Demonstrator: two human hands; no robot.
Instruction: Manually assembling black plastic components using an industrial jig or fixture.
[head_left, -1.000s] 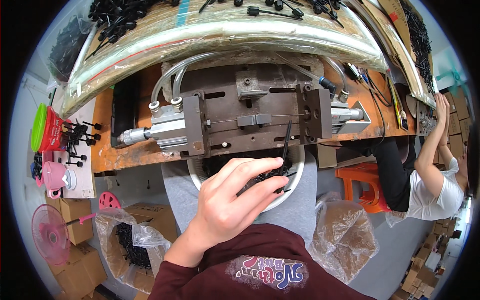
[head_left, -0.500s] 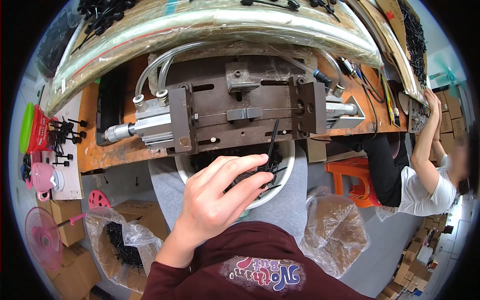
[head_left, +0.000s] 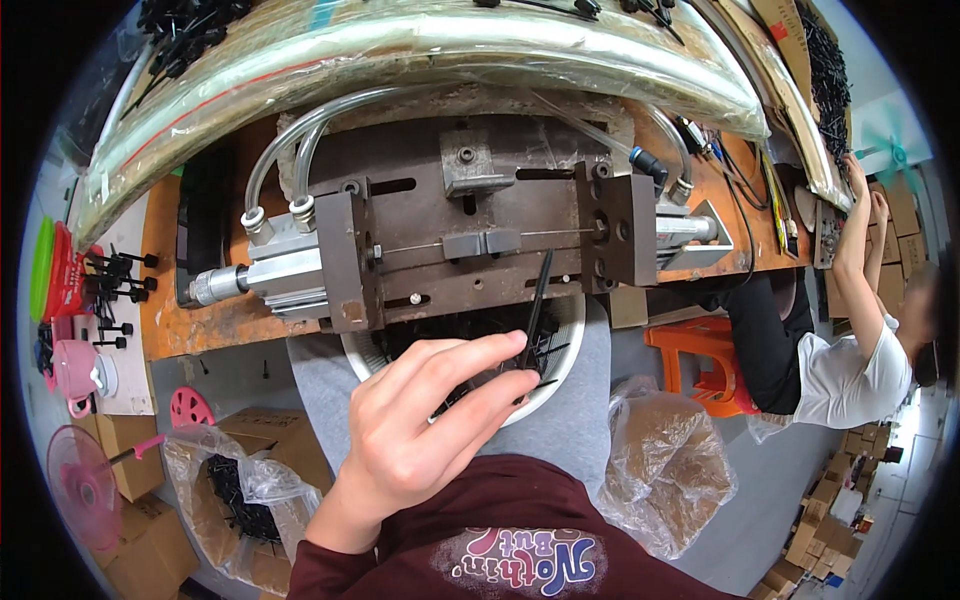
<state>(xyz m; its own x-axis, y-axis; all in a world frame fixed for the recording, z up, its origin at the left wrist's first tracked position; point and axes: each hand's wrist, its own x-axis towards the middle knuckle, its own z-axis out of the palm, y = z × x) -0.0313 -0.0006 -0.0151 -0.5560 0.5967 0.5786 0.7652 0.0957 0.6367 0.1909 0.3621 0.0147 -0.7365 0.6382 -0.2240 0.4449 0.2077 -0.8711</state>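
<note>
Cardboard boxes [head_left: 145, 545] and a pink fan [head_left: 85, 485] stand at the room's far left, near a plastic-lined box holding black parts [head_left: 240, 500]. Across the middle runs a worn orange-brown desk [head_left: 170, 325], bearing a dark metal fixture [head_left: 420, 210] with a silver cylinder [head_left: 285, 280] at its left end and two small grey blocks [head_left: 462, 245] near its centre. Below, the person's left hand [head_left: 405, 430] comes in from the lower left, pinching a slim black rod [head_left: 540, 295] at the fingertips. That rod leans slightly right above a white basket [head_left: 577, 345] of black pieces, its upper end before the fixture's near edge. Where the right hand is, and its state, I cannot tell. Farther right are a clear plastic bag [head_left: 670, 470], an orange stool [head_left: 690, 345] and a co-worker [head_left: 850, 375] in a white shirt, arms raised.
</note>
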